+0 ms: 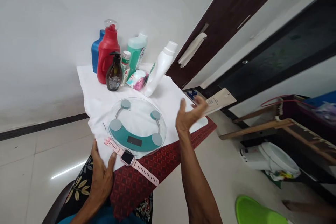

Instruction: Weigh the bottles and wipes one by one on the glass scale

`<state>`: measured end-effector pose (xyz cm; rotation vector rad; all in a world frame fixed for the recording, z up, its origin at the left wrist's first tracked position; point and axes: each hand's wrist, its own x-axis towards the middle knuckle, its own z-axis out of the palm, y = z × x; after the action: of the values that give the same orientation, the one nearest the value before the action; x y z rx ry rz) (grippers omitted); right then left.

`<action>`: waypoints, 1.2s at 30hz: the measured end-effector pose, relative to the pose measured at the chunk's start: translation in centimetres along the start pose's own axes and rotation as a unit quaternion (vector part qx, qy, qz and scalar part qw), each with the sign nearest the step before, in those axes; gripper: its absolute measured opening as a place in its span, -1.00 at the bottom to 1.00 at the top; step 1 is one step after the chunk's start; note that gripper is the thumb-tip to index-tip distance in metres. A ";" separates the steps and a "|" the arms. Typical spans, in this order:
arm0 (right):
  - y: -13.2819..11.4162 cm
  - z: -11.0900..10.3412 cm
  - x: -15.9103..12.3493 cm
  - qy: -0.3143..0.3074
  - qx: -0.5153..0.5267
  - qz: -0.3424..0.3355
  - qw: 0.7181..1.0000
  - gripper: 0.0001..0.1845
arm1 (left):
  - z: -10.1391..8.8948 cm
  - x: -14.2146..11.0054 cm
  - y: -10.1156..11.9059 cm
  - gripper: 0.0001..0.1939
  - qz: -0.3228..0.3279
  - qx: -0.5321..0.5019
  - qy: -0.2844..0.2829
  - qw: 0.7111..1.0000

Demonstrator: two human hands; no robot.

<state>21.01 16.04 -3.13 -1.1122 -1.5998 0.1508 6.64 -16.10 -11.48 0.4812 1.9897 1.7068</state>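
At the table's near left corner my left hand (101,178) rests on the white cloth's edge, thumb and fingers apart. Beside its thumb lies a smartwatch with a pink strap (127,157), overlapping the rim of a round glass bathroom scale (141,143) with teal markings. My right hand (190,113) is raised over the table's right side, thumb spread from the fingers. Just beyond its fingertips is a beige tube (219,100), leaning outward in view; its lower end is hidden behind the hand, and contact is unclear.
At the back stand a red jug (108,54), a blue container (95,56), a brown pump bottle (114,73), a small clear bottle (125,70), a green bottle (135,52), a colourful pack (138,78) and a white bottle (159,70). A white bucket (273,159) lies right.
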 end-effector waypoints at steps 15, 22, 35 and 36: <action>-20.2 24.3 -2.1 -0.259 0.136 0.092 0.952 0.08 | 1.0 -0.2 -2.9 -0.16 0.036 -0.023 0.017 0.999; -20.1 23.8 -2.3 -0.254 0.142 0.077 0.954 -0.26 | 0.6 -0.1 -2.8 0.05 0.262 0.198 0.092 0.940; -16.3 8.8 -1.4 -0.245 0.246 0.006 0.938 -0.45 | 0.5 -0.1 1.8 -0.07 0.366 0.204 -0.005 0.908; -15.9 7.1 -1.3 -0.253 0.242 0.005 0.937 -0.45 | 0.7 0.1 1.6 -0.06 0.356 0.209 -0.008 0.911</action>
<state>6.11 9.56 3.14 -0.7204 -1.8638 0.8512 6.90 -15.20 -10.02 1.5208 2.3383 1.6007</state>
